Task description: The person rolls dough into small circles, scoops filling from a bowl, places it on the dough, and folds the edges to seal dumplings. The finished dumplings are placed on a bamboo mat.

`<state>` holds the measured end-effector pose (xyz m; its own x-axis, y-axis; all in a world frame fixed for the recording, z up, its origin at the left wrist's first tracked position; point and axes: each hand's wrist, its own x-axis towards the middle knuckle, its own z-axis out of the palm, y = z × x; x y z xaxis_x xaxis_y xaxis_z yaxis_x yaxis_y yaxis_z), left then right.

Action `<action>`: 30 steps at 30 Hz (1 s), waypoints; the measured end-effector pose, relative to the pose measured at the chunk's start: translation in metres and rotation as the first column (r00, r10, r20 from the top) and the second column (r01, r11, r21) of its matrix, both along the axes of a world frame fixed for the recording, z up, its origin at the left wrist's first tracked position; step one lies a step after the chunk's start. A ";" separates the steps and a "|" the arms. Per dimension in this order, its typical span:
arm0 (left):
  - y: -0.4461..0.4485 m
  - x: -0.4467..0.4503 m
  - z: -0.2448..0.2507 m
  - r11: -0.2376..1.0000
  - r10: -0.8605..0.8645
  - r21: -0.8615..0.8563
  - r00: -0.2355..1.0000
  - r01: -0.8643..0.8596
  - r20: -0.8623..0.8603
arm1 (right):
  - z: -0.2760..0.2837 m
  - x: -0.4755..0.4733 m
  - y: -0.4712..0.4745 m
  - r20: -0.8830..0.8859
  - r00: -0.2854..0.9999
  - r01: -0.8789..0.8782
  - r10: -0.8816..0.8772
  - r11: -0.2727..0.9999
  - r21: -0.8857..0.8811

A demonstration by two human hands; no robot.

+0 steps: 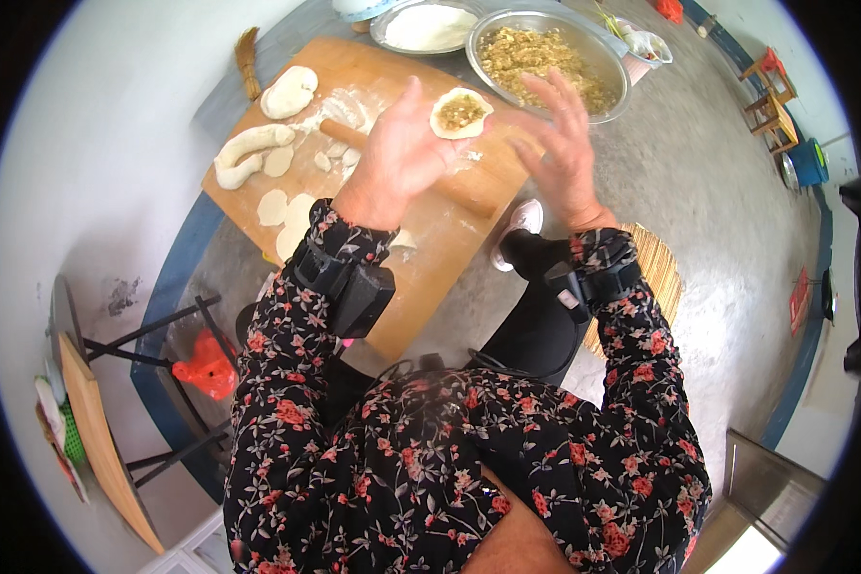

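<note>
A round dough wrapper with chopped filling [461,113] rests on the fingers of my left hand [409,147], above a floured wooden board [430,287]. My right hand [563,151], slightly blurred, is raised just right of the wrapper, fingers spread and apparently holding nothing. Behind it stands a metal basin of chopped filling [538,61]. A wooden rolling pin [341,134] lies on the board, partly hidden by my left hand. Left of it are a dough lump [289,92], a curved dough roll [247,151], small dough pieces [330,154] and flat wrappers [273,207].
A metal bowl of flour [430,27] is beyond the board, beside a small straw brush [247,64]. A pink bin [638,64] stands past the basin. A woven stool seat [653,273] is at my right. A folding table [107,438] leans at the left wall.
</note>
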<state>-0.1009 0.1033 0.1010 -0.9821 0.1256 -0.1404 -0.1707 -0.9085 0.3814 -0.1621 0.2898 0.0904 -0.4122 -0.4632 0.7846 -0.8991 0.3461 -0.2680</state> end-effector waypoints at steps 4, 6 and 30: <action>-0.009 0.033 0.005 0.999 -0.045 0.022 0.991 0.048 -0.126 | 0.006 0.036 -0.032 0.001 0.992 -0.129 0.129 0.990 -0.055; -0.007 0.054 0.004 0.997 0.011 -0.070 0.974 -0.028 -0.226 | 0.008 0.046 -0.040 0.020 0.984 -0.172 0.175 0.979 -0.108; -0.025 0.134 0.009 0.719 0.329 -0.469 0.845 -0.514 -0.422 | 0.011 0.130 -0.095 0.606 0.681 -0.049 0.410 0.852 -0.521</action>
<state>0.0331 0.0787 0.1096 -0.9152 -0.3185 0.2468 0.3794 -0.4751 0.7939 -0.0317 0.1948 0.1017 -0.8310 -0.3088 0.4626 -0.4336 -0.1611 -0.8866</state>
